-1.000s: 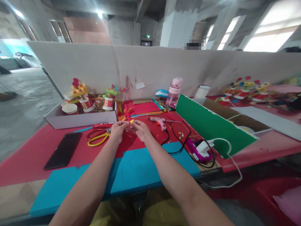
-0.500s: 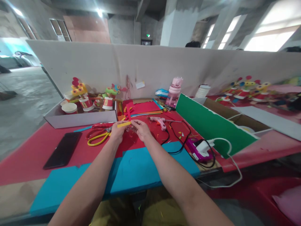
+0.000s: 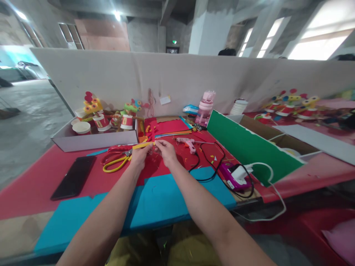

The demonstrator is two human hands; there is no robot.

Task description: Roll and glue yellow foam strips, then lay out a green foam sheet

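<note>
My left hand pinches a yellow paper strip that lies across its fingers above the red tabletop. The fingers of my right hand are closed at the strip's right end, where a red paper strip meets it and points away from me. Just left of my hands lie yellow-handled scissors and a red-handled tool. To the right rests a pink hot glue gun with a black cord.
A white box holding paper-cup figures stands at the left, behind a black phone. Blue sheets cover the front edge. At right are a purple power strip, loose cords and a green-sided box. A pink bottle stands behind.
The yellow strip has shifted left and turned slightly between my fingers. My right hand has moved very little, and the things on the table stay put.
</note>
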